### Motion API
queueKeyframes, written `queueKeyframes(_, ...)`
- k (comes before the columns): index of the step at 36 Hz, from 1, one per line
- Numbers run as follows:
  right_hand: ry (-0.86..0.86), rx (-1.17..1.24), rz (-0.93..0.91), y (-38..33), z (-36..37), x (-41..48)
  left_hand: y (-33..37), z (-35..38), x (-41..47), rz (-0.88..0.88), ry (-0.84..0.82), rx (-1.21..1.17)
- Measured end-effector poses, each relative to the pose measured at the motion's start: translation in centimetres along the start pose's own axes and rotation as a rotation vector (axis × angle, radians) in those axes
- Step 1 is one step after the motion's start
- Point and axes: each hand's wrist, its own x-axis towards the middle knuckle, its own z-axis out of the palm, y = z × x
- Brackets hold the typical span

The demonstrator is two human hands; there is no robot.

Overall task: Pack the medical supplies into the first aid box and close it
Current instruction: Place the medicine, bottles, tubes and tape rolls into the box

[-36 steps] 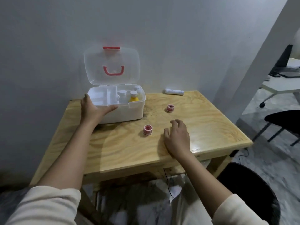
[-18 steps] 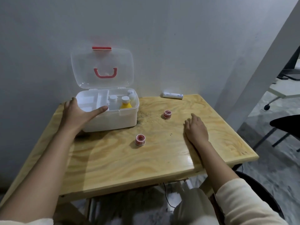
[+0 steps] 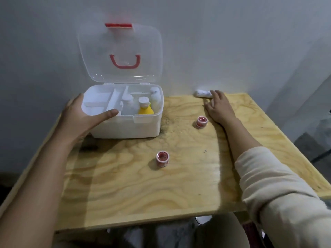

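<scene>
The white first aid box (image 3: 141, 127) stands at the back left of the wooden table (image 3: 161, 185), its clear lid (image 3: 120, 52) upright against the wall. Inside are a yellow bottle (image 3: 145, 110) and white bottles (image 3: 128, 104). My left hand (image 3: 81, 115) grips the box's front left corner, thumb on the rim. My right hand (image 3: 219, 106) lies flat at the back right, fingertips touching a white tube (image 3: 203, 93) by the wall; it holds nothing. Two red-and-white tape rolls sit loose: one (image 3: 201, 122) just left of my right wrist, one (image 3: 162, 158) mid-table.
A grey wall runs close behind the table. The table's right edge drops to a tiled floor. My lap and a dark seat show below the front edge.
My right hand has travelled from the table's front middle to the back right and now touches the white tube. My left hand has stayed on the box. The view has moved closer.
</scene>
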Motion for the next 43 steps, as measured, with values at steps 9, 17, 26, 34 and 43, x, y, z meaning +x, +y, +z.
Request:
queueKeyframes(9,0.077,-0.079,0.034,-0.1,0.4,1.0,0.6,0.6,0.0,-0.008,0.026,-0.033)
queueKeyframes(17,0.059,-0.033,0.033,0.1,0.5,0.5,0.8,0.8,-0.2,-0.019,0.028,-0.045)
queueKeyframes(26,0.003,0.018,0.063,-0.2,-0.2,-1.3,1.2,0.9,-0.6,-0.008,0.039,-0.09)
queueKeyframes(34,0.004,0.054,-0.01,-0.6,-0.6,-3.2,1.1,0.8,-0.5,-0.025,0.026,-0.082)
queueKeyframes(43,0.056,0.047,0.055,-1.3,-1.0,-5.4,1.4,1.4,-1.1,-0.041,0.035,-0.082)
